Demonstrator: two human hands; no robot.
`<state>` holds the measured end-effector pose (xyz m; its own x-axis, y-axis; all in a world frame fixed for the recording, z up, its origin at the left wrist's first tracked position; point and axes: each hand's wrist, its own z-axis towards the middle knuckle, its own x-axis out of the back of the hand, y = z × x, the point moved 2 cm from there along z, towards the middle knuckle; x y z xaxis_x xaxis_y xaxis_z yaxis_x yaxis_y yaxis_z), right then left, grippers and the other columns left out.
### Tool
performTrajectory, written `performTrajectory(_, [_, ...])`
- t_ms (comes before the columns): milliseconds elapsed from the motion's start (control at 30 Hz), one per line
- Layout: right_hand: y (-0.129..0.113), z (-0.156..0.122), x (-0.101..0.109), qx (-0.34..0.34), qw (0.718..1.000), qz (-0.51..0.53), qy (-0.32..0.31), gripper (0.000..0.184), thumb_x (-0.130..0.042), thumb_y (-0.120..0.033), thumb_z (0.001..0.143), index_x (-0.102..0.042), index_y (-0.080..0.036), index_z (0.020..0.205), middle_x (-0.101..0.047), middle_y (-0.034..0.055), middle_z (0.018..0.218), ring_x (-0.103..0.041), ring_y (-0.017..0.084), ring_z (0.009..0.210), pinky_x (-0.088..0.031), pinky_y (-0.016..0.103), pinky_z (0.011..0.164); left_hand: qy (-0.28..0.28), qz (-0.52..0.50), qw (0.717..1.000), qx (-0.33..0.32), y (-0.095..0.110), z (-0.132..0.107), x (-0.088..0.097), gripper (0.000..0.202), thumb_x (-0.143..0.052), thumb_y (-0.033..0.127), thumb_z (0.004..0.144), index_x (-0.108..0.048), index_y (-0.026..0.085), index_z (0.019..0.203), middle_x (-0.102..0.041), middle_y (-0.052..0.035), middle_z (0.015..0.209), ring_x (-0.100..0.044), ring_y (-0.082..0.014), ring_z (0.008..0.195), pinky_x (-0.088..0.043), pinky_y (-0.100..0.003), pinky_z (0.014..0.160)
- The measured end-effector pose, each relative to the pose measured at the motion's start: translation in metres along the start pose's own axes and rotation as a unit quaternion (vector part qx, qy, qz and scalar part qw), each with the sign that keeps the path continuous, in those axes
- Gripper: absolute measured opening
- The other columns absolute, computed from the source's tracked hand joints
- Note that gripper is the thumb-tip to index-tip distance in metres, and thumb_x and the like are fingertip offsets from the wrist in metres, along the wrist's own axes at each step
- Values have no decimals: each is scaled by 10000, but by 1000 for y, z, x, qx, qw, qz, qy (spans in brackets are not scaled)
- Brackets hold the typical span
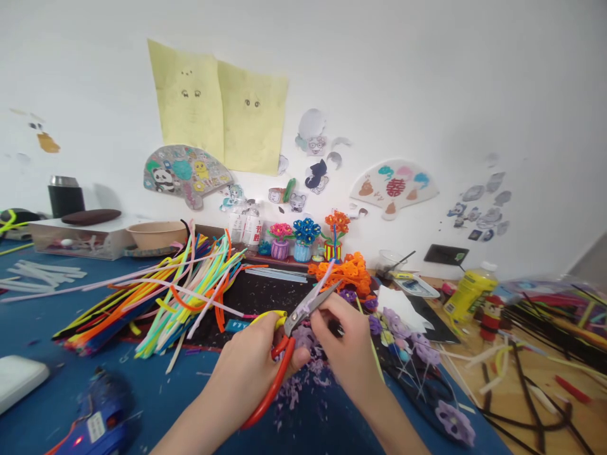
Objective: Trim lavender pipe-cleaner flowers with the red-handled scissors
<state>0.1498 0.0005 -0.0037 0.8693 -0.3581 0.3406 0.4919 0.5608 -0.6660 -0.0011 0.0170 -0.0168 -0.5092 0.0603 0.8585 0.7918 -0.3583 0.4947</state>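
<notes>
The left hand grips the scissors, whose open blades sit just beside the right hand pinching a lilac pipe cleaner, so one slip could nick a finger.

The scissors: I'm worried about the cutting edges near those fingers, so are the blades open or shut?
Slightly open, it seems: the scissors, held in the left hand, show a narrow gap between their two metal blades.

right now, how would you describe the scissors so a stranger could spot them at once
On the blue table, in front of the black mat, the left hand grips the scissors. Their handles are mismatched: one red, one yellow.
</notes>
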Motion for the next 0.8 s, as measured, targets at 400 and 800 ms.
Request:
performTrajectory(400, [0, 1, -1, 5, 1000, -11, -11, 180, -446, -133, 851, -513, -179, 691, -457, -25, 645, -431, 120, 586, -329, 225, 539, -10, 33, 999, 16, 0, 1, 3, 179, -504, 407, 808, -498, 228, 807, -683, -38, 793, -641, -235, 730, -286, -240, 548])
performTrajectory(800, [0, 1, 0, 11, 999, -31, 1, 201, -449, -129, 854, -488, -186, 666, -469, -27, 642, -427, 113, 577, -324, 221, 533, -5, 32, 999, 27, 1, 3, 2, 346, -399, 511, 847, -504, 220, 693, -648, -29, 664, -580, -192, 642, -287, -240, 554])
